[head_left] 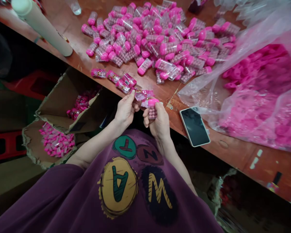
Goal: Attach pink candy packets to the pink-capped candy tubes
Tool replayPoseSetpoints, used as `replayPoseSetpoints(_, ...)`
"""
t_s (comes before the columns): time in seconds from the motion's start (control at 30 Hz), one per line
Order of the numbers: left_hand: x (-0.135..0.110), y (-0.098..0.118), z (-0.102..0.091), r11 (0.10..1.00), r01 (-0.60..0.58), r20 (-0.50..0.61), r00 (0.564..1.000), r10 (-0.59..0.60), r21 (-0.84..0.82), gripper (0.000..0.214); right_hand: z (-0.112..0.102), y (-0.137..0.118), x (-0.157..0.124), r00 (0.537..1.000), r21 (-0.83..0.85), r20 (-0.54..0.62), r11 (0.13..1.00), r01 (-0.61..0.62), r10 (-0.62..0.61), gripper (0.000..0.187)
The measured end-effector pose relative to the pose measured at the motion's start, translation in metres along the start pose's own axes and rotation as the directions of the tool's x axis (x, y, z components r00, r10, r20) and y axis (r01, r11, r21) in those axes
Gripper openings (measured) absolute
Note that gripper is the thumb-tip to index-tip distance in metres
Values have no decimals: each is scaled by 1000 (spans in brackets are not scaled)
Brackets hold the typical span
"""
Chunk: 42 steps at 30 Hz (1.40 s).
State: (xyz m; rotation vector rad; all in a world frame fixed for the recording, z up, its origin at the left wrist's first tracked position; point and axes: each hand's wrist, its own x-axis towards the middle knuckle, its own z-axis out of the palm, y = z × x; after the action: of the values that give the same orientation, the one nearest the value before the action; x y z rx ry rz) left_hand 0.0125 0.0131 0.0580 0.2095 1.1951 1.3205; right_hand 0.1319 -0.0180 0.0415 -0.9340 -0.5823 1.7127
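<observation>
1. Just off the near edge of the table [232, 152]: right hand [160, 122] closed around a small pink-capped bottle [152, 109], cap up, long axis upright.
2. Left hand [126, 111] pinching a printed pink wrapper [143, 94] at the fingertips, just left of the cap and slightly above it, all but touching.
3. Wrapper's mouth: cannot tell whether open.
4. Farther off, a heap of like bottles [160, 42]; a row of wrapped ones [116, 79] far-left of the hands; a phone [194, 126] to the right.

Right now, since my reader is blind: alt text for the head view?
At a wooden table, the right hand holds a pink-capped bottle while the left hand pinches a pink wrapper. A heap of like bottles and a dark phone lie beyond.
</observation>
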Motion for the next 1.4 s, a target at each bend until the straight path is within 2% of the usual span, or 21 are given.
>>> replayPoseSetpoints(0.1,-5,-2,2,997,-46,9,999,46,66,48,9,7,-3,1000,1,0,1000,15,-15,47)
replayPoseSetpoints(0.3,-13,-4,6,984,-70,38,997,65,162,53,17,15,-7,998,4,-35,998,55,-55,63)
replayPoseSetpoints(0.43,-11,-7,5,982,-78,56,996,70,170,52,15,16,-6,1000,2,-9,1000,6,-6,65)
replayPoseSetpoints(0.53,-9,-8,1,981,-61,80,996,47,187,53,13,17,-6,999,-6,25,999,-31,31,64)
replayPoseSetpoints(0.67,-7,-8,-3,978,-25,116,993,1,207,53,9,19,-6,998,-3,54,999,-41,41,51)
replayPoseSetpoints(0.83,-9,-3,-8,975,33,234,968,-86,222,52,2,24,-4,1000,-68,12,997,20,-19,49)
replayPoseSetpoints(0.93,-10,0,-10,977,46,301,947,-109,208,39,-1,27,-2,998,-131,-12,989,61,-63,52)
replayPoseSetpoints(1.03,-8,3,-11,972,95,336,927,-165,213,29,-3,27,-1,994,-161,-29,982,102,-108,53)
replayPoseSetpoints(1.13,-6,2,-13,958,161,361,901,-240,237,32,-4,24,-3,990,-188,-44,974,124,-134,50)
replayPoseSetpoints(1.27,-8,2,-14,950,183,369,889,-269,252,33,-6,19,-6,986,-210,-60,968,140,-156,47)
replayPoseSetpoints(1.4,-9,9,-13,945,205,277,921,-274,254,37,-6,15,-10,995,-163,-23,982,95,-100,45)
